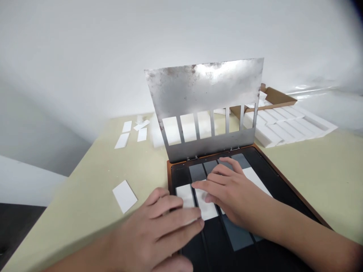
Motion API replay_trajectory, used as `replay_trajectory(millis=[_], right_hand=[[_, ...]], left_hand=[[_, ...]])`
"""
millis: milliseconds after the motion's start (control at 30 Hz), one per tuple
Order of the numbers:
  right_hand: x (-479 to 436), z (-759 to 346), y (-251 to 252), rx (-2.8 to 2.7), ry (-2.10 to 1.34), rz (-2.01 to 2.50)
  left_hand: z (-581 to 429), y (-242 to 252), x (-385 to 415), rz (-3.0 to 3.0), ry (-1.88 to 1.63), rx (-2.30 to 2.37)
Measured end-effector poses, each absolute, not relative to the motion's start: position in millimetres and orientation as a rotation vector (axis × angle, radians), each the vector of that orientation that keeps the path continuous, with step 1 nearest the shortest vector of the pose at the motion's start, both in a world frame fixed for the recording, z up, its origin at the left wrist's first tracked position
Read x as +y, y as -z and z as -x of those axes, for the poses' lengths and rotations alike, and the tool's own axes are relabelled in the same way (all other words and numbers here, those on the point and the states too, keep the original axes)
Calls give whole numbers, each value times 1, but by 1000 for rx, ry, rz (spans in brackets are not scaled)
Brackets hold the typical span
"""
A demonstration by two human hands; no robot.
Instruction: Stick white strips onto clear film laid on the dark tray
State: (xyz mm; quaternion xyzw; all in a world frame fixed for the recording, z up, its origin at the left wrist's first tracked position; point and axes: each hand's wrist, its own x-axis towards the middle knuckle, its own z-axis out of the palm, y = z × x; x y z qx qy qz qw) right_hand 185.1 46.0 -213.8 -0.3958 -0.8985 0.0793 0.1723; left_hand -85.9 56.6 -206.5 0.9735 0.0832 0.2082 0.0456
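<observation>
A black jig board [272,170] with a brown rim lies on the pale table. Its metal stencil lid [204,90], cut with several slots, stands hinged upright at the far edge. White rectangular cards [208,209] lie in the board's grey recesses. My left hand [159,230] rests flat at the board's near left corner, fingers stretched over the leftmost card [185,194]. My right hand [227,189] lies palm down across the middle cards, fingers spread and pressing on them. Neither hand grips anything.
A loose white card [124,195] lies on the table left of the board. Several more cards [133,132] sit at the far left. A white foam tray [286,126] and a cardboard box [276,99] stand behind right. White wall beyond.
</observation>
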Motion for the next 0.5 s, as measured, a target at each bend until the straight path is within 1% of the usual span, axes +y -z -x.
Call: replay_trajectory(millis=[67,167,233,400,500], right_hand=[[47,-185,215,-2557,-211,1121],[47,-186,215,-2568,-219,1111],[47,-187,213,-2571,-244,1116],[42,-189,204,-2551,-335,1108],[40,-188,203,-2527,-321,1101]], left_hand=[[84,203,56,-3001,-576,195],[80,198,57,-3038,-397,285],[79,197,57,-3047,-340,333],[81,201,56,-3035,-427,476],[82,204,54,-2999,-474,548]])
